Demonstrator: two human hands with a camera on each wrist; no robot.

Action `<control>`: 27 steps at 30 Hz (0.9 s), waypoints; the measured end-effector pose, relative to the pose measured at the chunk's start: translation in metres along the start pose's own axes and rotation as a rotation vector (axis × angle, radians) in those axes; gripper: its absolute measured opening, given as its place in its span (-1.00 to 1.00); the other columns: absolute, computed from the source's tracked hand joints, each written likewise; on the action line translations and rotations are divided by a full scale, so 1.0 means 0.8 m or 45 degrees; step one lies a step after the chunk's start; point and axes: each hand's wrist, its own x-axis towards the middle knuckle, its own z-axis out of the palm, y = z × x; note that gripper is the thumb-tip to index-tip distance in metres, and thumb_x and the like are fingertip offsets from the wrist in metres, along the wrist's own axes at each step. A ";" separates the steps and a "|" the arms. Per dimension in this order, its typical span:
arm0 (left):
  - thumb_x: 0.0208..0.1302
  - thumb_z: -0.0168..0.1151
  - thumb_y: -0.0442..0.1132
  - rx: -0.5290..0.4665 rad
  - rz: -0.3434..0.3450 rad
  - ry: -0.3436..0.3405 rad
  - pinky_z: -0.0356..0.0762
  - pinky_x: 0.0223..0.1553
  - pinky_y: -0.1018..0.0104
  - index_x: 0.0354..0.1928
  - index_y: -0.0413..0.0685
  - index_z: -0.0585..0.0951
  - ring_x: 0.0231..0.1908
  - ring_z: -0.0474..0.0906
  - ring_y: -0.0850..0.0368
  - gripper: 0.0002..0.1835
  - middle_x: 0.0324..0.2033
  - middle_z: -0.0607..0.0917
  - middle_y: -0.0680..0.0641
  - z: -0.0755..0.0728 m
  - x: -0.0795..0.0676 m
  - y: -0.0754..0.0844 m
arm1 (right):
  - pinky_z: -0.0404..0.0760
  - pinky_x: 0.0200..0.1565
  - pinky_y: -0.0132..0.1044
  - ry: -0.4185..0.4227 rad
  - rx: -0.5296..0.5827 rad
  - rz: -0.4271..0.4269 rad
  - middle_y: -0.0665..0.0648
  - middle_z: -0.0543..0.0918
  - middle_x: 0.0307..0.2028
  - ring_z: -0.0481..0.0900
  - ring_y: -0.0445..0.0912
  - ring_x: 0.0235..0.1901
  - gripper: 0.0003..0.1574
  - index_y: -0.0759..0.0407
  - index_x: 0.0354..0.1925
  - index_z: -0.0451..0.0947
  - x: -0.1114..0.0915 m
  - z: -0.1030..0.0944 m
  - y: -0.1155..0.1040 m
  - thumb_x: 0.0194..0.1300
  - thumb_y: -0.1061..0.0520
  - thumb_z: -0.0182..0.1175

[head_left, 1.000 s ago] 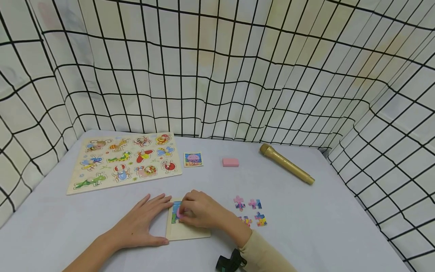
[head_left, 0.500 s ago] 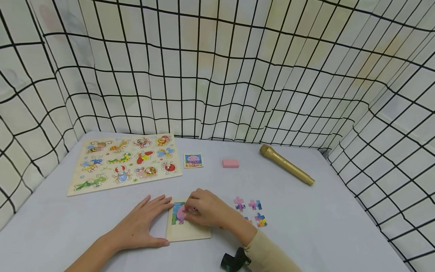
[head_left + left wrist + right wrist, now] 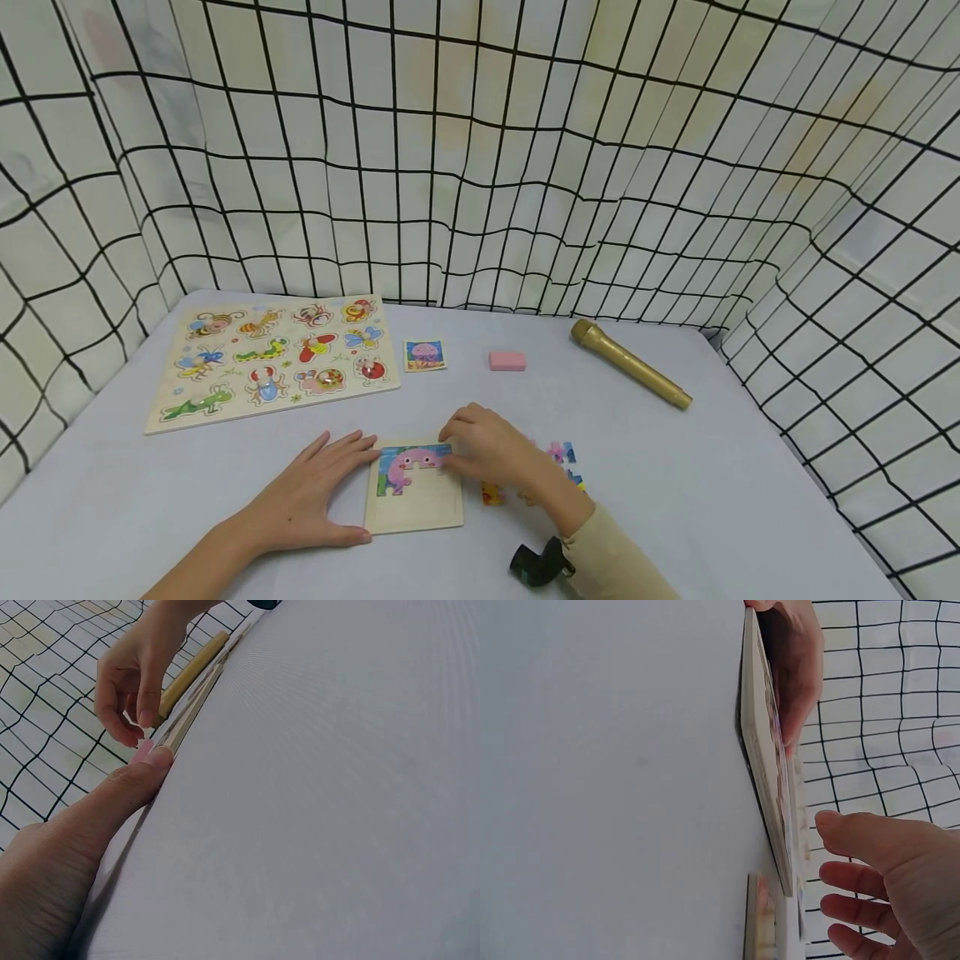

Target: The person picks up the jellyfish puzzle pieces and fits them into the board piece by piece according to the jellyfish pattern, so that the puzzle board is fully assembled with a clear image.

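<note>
A small square wooden jigsaw tray (image 3: 420, 510) lies in front of me, with joined pink, blue and green puzzle pieces (image 3: 402, 468) along its top and left side. My left hand (image 3: 296, 500) is spread flat along the tray's left edge, fingertips at the upper corner and thumb at the lower one. Over the tray's upper right corner is my right hand (image 3: 491, 446). In the right wrist view the right hand (image 3: 900, 874) has its thumb and fingers apart with nothing between them. Loose puzzle pieces (image 3: 492, 494) lie right of the tray, partly hidden by the right hand and forearm.
Behind stand a large insect peg puzzle board (image 3: 277, 358), a small jellyfish picture card (image 3: 425, 356) and a pink eraser-like block (image 3: 507, 361). A gold microphone-shaped stick (image 3: 632, 364) lies at the right back. Black netting (image 3: 480, 179) borders the white table.
My right hand has drawn back from the tray's middle to its upper right, uncovering a pink piece with eyes in the top row. The left hand stays put.
</note>
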 end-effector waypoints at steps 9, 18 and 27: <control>-0.23 0.13 0.53 0.000 0.003 0.005 -0.22 0.33 0.11 0.21 0.04 0.41 0.28 0.16 0.04 -0.01 0.24 0.37 0.03 -0.001 -0.001 0.000 | 0.46 -0.01 -0.41 -0.028 0.028 0.111 -0.06 0.54 -0.14 0.43 -0.20 -0.08 -0.68 0.06 -0.11 0.56 -0.024 -0.007 0.018 0.18 -0.02 0.24; -0.22 0.14 0.52 -0.003 0.015 0.012 -0.24 0.33 0.15 0.21 0.03 0.41 0.28 0.16 0.03 -0.01 0.24 0.37 0.02 -0.001 0.000 0.001 | 0.48 -0.09 -0.37 0.035 0.051 0.148 -0.05 0.53 -0.14 0.41 -0.21 -0.15 -0.65 0.08 -0.09 0.54 -0.058 -0.007 0.048 0.16 -0.02 0.26; -0.22 0.15 0.52 0.006 0.032 0.028 -0.23 0.32 0.15 0.21 0.02 0.41 0.28 0.18 0.03 -0.01 0.23 0.38 0.02 -0.002 -0.001 0.001 | 0.47 -0.06 -0.28 0.017 0.088 0.244 -0.04 0.50 -0.11 0.38 -0.20 -0.11 -0.59 0.08 -0.07 0.53 -0.089 -0.009 0.070 0.13 -0.05 0.27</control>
